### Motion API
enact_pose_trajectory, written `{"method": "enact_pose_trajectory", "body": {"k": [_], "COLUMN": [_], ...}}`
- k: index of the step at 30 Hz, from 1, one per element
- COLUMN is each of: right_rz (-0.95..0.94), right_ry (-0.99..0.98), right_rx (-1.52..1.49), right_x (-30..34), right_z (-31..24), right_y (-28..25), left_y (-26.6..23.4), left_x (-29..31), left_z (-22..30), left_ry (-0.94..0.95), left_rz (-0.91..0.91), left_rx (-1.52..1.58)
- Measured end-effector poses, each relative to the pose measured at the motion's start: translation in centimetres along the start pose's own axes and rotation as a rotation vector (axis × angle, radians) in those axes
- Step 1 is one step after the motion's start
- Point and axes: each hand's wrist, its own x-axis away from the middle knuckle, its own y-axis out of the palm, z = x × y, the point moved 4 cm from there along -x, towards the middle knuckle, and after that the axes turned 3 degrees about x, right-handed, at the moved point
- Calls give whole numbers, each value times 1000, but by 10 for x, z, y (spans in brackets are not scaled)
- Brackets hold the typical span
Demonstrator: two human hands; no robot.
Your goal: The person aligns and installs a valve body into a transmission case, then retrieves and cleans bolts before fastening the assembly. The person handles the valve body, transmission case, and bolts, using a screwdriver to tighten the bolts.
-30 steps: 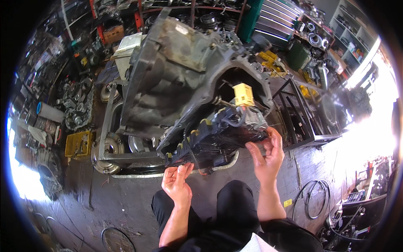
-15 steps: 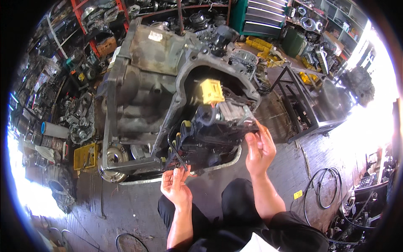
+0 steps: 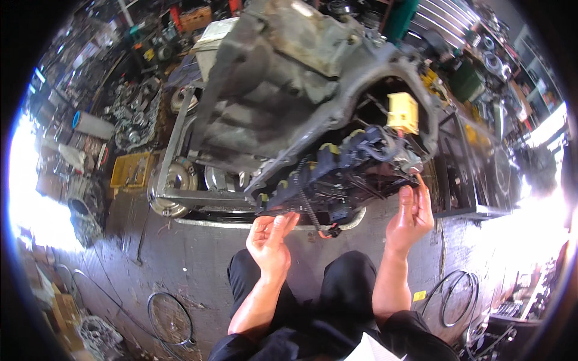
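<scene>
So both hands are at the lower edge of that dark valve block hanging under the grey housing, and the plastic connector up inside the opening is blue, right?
Not quite: the head view shows the plastic connector is yellow, not blue. The rest holds: the left hand and right hand are at the lower edge of the dark valve block under the grey housing.

your gearbox housing [image 3: 283,90]: dull grey | valve body [image 3: 343,177]: black, yellow-green caps | connector block [image 3: 403,112]: pale yellow, upper right | crate [image 3: 130,170]: yellow, left | your trousers [image 3: 337,289]: black

Gearbox casing [image 3: 283,78]: dull, rough cast metal (grimy); valve block [image 3: 337,177]: dark oily metal; plug [image 3: 402,112]: matt yellow plastic.
</scene>
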Motion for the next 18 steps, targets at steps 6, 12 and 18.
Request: {"method": "enact_pose_trajectory", "body": {"k": [6,12,18], "right_rz": [-46,-280,-838], "right_ry": [35,-417,-618], "right_rx": [89,396,440], "right_x": [-8,-51,-100], "right_z": [-9,-72,-135], "right_y": [-5,-4,34], "left_y": [0,-1,1], "left_x": [2,3,1], "left_z": [0,-1,0], "left_ry": [-5,-19,-23], "left_rz": [1,26,33], "left_rx": [-49,27,15]}}
